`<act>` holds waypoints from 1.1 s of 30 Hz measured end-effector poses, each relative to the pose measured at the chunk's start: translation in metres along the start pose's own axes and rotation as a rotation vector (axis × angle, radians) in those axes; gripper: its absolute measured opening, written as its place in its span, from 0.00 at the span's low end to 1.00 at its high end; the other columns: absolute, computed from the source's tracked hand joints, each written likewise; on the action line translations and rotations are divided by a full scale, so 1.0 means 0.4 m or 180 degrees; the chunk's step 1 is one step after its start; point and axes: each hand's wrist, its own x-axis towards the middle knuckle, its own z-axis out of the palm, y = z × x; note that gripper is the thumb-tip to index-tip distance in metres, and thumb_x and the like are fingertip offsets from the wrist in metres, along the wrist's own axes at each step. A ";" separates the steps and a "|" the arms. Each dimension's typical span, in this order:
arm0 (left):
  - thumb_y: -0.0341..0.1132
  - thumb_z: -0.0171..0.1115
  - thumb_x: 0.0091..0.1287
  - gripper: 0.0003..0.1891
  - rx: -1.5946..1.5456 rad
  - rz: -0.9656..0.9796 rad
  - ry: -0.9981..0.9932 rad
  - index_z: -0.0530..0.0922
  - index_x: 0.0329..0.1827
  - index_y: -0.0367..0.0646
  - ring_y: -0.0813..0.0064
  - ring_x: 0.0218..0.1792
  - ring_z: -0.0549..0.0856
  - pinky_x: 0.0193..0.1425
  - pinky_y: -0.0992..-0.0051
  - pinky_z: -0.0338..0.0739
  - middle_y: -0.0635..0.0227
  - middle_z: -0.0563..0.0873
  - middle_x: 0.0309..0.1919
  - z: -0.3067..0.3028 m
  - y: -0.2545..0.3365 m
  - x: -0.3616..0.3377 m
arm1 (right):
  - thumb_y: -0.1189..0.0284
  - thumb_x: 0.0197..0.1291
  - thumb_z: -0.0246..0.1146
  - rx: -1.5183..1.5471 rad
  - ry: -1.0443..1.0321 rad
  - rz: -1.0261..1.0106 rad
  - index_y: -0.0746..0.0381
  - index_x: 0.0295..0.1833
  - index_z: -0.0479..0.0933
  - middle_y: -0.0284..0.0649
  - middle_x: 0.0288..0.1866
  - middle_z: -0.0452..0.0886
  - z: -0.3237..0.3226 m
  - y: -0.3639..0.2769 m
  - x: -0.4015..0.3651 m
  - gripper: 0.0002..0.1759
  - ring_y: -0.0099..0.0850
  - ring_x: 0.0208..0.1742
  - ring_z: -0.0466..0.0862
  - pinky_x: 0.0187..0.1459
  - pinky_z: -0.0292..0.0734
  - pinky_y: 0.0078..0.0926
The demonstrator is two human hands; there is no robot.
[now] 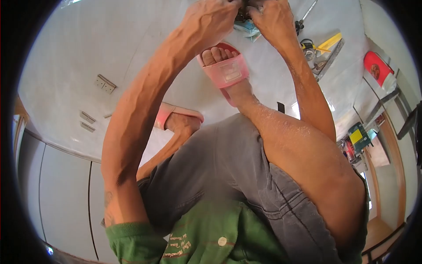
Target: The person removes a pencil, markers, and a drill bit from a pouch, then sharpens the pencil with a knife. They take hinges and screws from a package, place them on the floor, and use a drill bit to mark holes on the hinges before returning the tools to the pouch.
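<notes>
**TWO-HANDED GRIP ON A SMALL PART, WORKED LOW OVER THE FLOOR**

**Grip.** The left hand and the right hand meet knuckle to knuckle at the top border of the view. Both are clenched on a small dark part pinched between them. The fingertips are cut off by the frame, so the exact pinch cannot be read.

**Position of the part.** The part sits just above the floor, directly beyond the toes of the right sandal. A pale blue wrapper lies under and just beside it.

**Procedure (judged).**
1. Brace both forearms against the knees. The arms are fully extended, and an unsupported reach weakens a fine pinch.
2. Let one hand anchor the part while the other applies the force. Opposed pulling from both hands risks a slip.
3. Work over the wrapper, so that anything dropped lands on it and not on the bare floor.

**Surroundings.** A dark-handled hand tool, a yellow-handled tool and a metal straightedge lie near the right hand. The left sandal is set back from the work. White switch plates lie well apart on the left side of the floor.
</notes>
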 end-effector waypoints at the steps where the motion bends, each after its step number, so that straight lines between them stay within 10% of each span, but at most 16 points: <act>1: 0.26 0.56 0.65 0.11 -0.0046 0.0094 0.0207 0.79 0.48 0.33 0.52 0.54 0.81 0.55 0.61 0.79 0.51 0.83 0.46 -0.002 0.003 0.000 | 0.74 0.56 0.65 0.0042 0.0146 0.0019 0.73 0.37 0.83 0.62 0.53 0.73 0.007 -0.006 0.003 0.10 0.56 0.50 0.76 0.56 0.73 0.46; 14: 0.29 0.55 0.67 0.09 -0.0034 -0.0085 0.0200 0.80 0.42 0.32 0.52 0.44 0.85 0.48 0.58 0.80 0.47 0.85 0.39 -0.006 -0.006 0.021 | 0.76 0.53 0.69 0.0017 0.0352 0.1006 0.72 0.48 0.80 0.50 0.64 0.63 0.030 -0.079 0.012 0.17 0.52 0.66 0.64 0.66 0.58 0.56; 33: 0.29 0.56 0.69 0.08 -0.0236 -0.0419 0.0150 0.80 0.37 0.32 0.56 0.36 0.85 0.40 0.60 0.79 0.50 0.85 0.35 -0.021 -0.010 0.029 | 0.79 0.51 0.64 -0.0321 0.0309 0.0442 0.73 0.51 0.78 0.55 0.68 0.61 0.064 -0.037 0.005 0.19 0.58 0.68 0.62 0.64 0.62 0.62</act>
